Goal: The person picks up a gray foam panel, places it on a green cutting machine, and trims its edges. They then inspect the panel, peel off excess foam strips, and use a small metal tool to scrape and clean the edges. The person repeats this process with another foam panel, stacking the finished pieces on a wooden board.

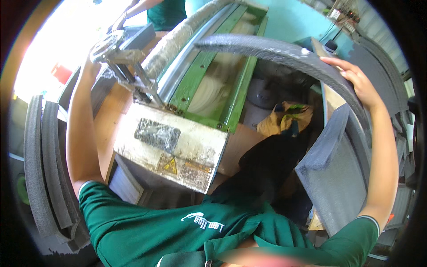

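Observation:
A long, curved dark grey foam strip (271, 46) arches over the machine's green frame. My right hand (362, 84) grips its right part, with fingers laid along its top. The strip's far end hangs near the wrapped roller. My left arm reaches up along the left side of the machine. My left hand (91, 64) is beside the metal handwheel (109, 44), where its fingers are lost behind the wheel and in glare. The machine has a green frame (184, 95) and a worn white end box (171, 147) with a yellow warning sign.
A roller in clear wrap (178, 40) runs along the machine. Curved foam strips (44, 169) stand at the left; a grey foam sheet (336, 173) leans at the right. A yellow-brown bag (287, 119) lies beyond the frame. Another person (167, 13) stands at the far left.

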`<action>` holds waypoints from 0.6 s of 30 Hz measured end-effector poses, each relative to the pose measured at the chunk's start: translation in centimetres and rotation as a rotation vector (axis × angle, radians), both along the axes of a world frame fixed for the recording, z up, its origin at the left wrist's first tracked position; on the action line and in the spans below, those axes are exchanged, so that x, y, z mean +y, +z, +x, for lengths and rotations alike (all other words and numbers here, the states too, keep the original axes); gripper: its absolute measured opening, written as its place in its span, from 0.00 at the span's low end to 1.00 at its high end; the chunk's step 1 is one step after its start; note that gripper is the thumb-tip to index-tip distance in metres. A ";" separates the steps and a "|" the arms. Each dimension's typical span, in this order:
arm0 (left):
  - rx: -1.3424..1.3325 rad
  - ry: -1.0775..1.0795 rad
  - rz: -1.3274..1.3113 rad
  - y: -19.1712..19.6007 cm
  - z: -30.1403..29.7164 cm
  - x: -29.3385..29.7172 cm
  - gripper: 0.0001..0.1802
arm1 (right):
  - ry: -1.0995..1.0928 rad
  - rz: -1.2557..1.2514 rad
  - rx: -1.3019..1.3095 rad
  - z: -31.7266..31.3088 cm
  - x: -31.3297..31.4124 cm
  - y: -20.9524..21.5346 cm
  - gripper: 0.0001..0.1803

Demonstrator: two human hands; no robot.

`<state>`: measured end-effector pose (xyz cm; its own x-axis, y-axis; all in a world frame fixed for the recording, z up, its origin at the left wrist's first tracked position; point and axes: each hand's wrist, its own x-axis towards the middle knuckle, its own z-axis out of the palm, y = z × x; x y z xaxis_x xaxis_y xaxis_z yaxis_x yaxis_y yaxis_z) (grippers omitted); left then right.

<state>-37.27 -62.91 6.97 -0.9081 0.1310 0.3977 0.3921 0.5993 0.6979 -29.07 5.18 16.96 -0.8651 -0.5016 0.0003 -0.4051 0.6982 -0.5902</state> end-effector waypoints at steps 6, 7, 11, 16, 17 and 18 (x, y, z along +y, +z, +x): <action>0.413 0.374 0.076 5.3 5.2 -1.6 0.26 | -0.447 -0.822 -0.098 3.7 4.8 1.9 0.30; 0.415 0.377 0.046 6.4 5.9 -1.4 0.25 | -0.409 -0.944 -0.165 4.2 5.3 2.5 0.28; 0.648 0.355 0.049 9.7 8.0 3.0 0.18 | -0.118 -1.099 -0.156 5.8 5.8 3.1 0.19; 0.826 0.154 -0.035 11.7 12.5 12.4 0.15 | 0.030 -1.160 -0.300 7.4 4.9 1.5 0.20; 0.714 0.062 0.095 11.6 13.4 14.5 0.14 | 0.106 -1.170 -0.352 7.8 4.7 1.2 0.21; 0.676 -0.036 0.193 11.5 14.3 16.6 0.13 | 0.071 -1.172 -0.347 8.2 4.4 0.9 0.20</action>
